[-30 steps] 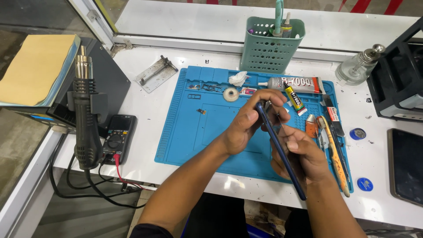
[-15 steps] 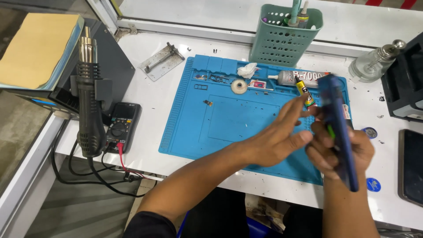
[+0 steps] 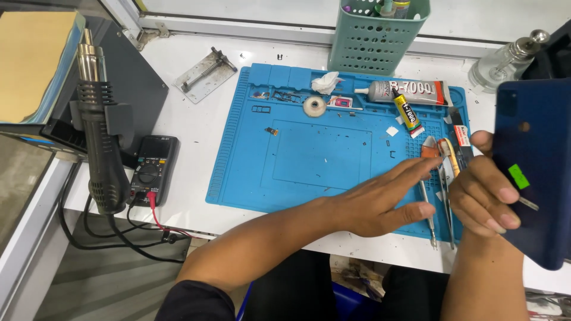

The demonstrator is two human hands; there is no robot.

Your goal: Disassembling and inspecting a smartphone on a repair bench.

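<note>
right hand fingers clamped on the left edge of the flat dark blue phone back panel, held upright above the tabletop's right side; left hand fingers spread, empty; panel looks thin, rigid, slick, best gripped by its edges.

The left hand lies flat and open, palm down, fingers stretched out to the right, its forearm running in from the lower left. The right hand is raised with fingers curled in a closed grip, thumb up.
</note>
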